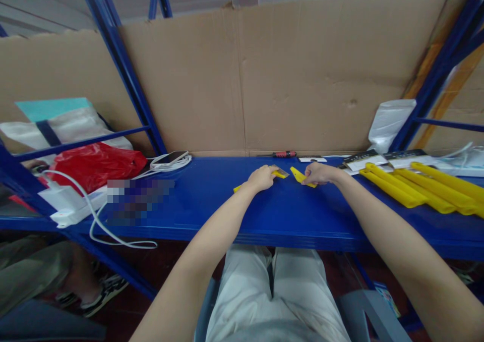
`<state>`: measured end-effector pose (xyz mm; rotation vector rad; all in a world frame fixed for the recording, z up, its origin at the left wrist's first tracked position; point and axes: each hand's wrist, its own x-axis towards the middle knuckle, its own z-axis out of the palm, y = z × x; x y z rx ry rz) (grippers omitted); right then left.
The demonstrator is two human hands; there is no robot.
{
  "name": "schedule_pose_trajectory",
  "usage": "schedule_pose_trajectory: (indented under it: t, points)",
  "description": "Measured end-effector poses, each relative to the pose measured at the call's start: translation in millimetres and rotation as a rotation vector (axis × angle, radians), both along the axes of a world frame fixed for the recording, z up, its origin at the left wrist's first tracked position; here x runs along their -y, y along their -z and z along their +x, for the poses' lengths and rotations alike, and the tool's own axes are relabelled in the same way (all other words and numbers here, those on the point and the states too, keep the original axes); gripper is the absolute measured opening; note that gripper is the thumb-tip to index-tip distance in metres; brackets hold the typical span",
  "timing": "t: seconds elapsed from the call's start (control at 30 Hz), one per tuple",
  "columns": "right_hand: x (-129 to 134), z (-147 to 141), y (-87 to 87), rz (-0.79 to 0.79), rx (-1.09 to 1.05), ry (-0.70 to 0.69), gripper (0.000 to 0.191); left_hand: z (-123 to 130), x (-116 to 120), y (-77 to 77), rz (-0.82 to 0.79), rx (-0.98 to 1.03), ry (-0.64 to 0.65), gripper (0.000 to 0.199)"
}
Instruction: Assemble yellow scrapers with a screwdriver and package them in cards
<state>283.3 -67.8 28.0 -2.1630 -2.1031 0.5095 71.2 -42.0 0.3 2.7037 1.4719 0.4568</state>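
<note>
cardboard [302,74] stands upright all along the back edge of the blue bench [212,201]. a red bag [98,165] sits at the bench's left end. several yellow handles [395,186] lie side by side near the right end, and a white power strip [79,211] is by the front left corner. the left hand [260,178] is curled round a yellow tool [280,174]; the right hand [317,174] has its fingers closed in a pinch on a yellow piece [298,174]. the tool is over the middle, nearer the back edge than the front, its metal tip pointing right. a screwdriver [285,155] lies along the back edge, with a phone [172,158] further left. the piece is just beside the tool's tip.
</note>
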Motion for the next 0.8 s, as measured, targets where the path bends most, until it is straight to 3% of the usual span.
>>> schedule_pose_trajectory:
  t: [0.17,0.33,0.43,0.53,0.67,0.8]
  points:
    - [-3.2,1.0,3.9,0.050,0.008,0.061,0.006,-0.3,-1.5,2.2,0.004,0.027,0.007,0.043]
    - [-15.3,4.6,13.1,0.175,-0.083,0.111,0.020,-0.2,-2.7,4.2,0.017,0.039,0.001,0.041]
    - [-18.7,5.2,13.7,0.285,-0.107,0.126,0.019,0.1,-3.4,5.2,0.027,0.048,0.009,0.040]
    - [-18.9,5.3,12.7,0.506,-0.170,0.091,0.016,0.6,-3.9,5.8,0.033,0.064,0.018,0.040]
    - [-23.0,4.5,13.7,0.832,-0.486,0.058,0.004,2.1,-3.8,6.5,0.038,0.080,0.028,0.042]
    - [-26.1,-2.6,13.2,0.780,-0.920,0.054,0.027,4.1,-3.6,7.2,0.038,0.084,0.049,0.045]
